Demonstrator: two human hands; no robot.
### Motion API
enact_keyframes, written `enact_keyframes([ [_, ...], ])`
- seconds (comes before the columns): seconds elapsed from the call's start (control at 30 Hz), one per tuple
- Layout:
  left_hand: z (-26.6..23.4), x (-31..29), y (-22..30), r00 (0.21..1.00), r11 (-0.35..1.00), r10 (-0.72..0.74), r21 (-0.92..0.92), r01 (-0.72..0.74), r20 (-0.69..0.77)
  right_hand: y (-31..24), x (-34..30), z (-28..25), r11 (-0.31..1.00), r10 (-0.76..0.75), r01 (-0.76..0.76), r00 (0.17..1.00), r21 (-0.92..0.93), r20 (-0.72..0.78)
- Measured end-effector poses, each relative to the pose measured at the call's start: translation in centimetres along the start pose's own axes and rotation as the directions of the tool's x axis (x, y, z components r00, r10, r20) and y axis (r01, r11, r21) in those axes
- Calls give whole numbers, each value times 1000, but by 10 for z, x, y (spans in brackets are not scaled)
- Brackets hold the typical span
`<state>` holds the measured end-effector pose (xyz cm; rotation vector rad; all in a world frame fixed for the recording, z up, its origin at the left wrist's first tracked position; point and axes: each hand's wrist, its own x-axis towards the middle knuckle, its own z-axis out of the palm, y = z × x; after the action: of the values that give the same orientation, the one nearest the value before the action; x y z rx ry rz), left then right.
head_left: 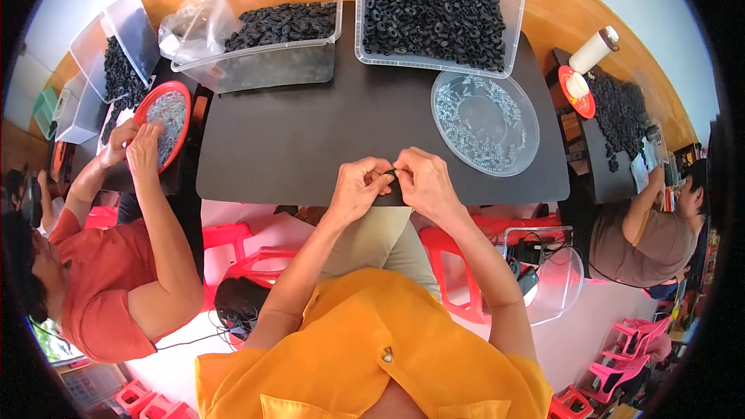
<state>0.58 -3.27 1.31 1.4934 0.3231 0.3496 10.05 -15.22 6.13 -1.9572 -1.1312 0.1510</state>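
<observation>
The person wears a bright orange-yellow shirt (365,349) with a collar, short sleeves that end above the elbows, and a small pale button (386,354) on the front placket well below the fingers. Both forearms are bare, with no watch, ring or glove to be seen on the left hand (357,186) or the right hand (427,182). Beige trousers (380,237) cover the lap just under the fingers.

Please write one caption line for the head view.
Both hands pinch a small black ring above a black mat.
</observation>
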Motion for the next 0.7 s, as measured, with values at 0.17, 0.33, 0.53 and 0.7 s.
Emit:
enact_keyframes([
  [0.17, 6, -1, 6, 998, 999, -16, 47, 20, -69, 2, 1, 3, 1000, -14, 14, 1000, -28, -8],
  [0.33, 10, 1, 17, 989, 976, -58, 200, 85, -136, 4, -11, 13, 996, -81, 75, 990, -55, -115],
  [0.53, 10, 7, 5, 986, 968, -1, 246, 42, -164, 1, -17, 25, 974, -157, 124, 973, -188, -171],
  [0.7, 8, 10, -1, 984, 982, -34, 177, 65, -173, 1, -14, 26, 953, -180, 138, 974, -271, -136],
])
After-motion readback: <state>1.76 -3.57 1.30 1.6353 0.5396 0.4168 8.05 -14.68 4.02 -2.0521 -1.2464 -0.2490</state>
